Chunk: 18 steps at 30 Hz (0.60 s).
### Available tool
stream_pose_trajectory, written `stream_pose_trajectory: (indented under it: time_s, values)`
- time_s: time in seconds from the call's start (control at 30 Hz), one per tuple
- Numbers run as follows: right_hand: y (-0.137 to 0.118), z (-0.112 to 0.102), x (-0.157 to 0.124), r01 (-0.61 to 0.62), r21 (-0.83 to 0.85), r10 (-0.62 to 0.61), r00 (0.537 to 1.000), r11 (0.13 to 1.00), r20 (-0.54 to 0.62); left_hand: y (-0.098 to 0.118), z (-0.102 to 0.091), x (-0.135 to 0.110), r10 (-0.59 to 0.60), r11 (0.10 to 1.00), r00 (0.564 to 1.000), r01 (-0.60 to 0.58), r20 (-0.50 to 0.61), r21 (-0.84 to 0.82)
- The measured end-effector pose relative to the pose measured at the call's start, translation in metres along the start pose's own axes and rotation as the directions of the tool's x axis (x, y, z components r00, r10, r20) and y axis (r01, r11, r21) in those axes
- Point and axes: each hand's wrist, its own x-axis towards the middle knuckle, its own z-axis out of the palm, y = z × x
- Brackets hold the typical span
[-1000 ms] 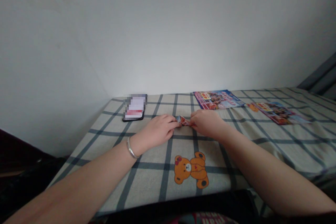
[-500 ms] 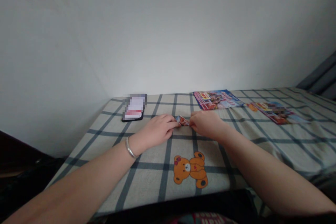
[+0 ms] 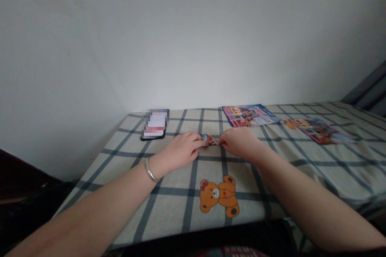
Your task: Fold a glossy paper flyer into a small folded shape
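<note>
A small folded piece of printed paper lies between my two hands, just above or on the checked cloth; its exact folds are too small to make out. My left hand pinches its left end between thumb and fingers. At the other end, my right hand has its fingers curled closed on the paper, the fingertips partly hidden. A silver bangle circles my left wrist.
A checked cloth with a printed bear covers the table. Near the wall lie a phone at left and a colourful leaflet at right. Another leaflet rests farther right, by grey fabric.
Both hands keep their hold on the paper and have barely moved. The whole view has shifted very slightly.
</note>
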Motion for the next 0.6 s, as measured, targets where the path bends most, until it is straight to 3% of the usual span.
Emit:
stream_pose_trajectory:
  time_s: [0.37,0.6]
  values:
    - [0.0103,0.0052,0.0057,-0.04,0.115,0.032,0.997,0.993,0.067,-0.0003,-0.0015,0.0008,-0.012,1.0,1.0,0.012,0.014,-0.029]
    - [0.0015,0.0026,0.0014,0.014,0.026,-0.013,0.999,1.0,-0.035,-0.0028,0.0004,-0.0003,-0.012,0.999,1.0,0.012,0.007,-0.035]
